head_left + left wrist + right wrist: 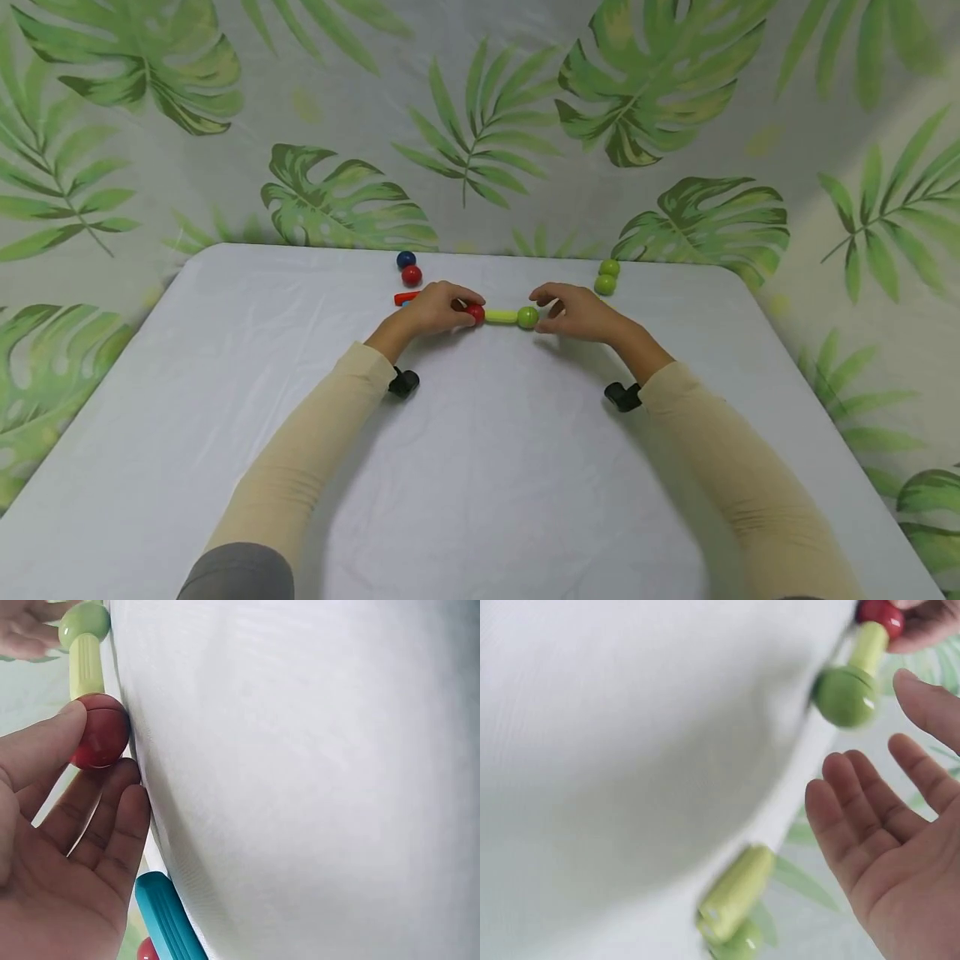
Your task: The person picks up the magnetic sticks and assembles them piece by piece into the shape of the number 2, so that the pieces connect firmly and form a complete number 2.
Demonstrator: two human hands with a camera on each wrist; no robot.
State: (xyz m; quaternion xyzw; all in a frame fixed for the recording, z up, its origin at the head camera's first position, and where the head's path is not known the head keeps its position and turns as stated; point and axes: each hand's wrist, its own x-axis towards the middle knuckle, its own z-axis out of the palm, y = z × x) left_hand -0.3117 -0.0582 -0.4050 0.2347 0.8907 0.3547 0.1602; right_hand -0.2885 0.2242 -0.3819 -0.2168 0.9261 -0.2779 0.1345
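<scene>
**Red ball [478,314] pinched by left hand [435,310]; right hand [583,313] unloaded**

The red ball is gripped between thumb and fingers, toward the far edge of the white table [480,467]. It is met by one end of a yellow-green rod [501,317], whose other end is met by a green ball [528,317]. The right hand is held just beside the green ball, fingers extended, nothing grasped (a gap is shown in the right wrist view). A teal rod [166,911] is noted near the left hand. Farther back, a blue ball [406,260] and a pair of light-green balls [605,285] are seen.
</scene>
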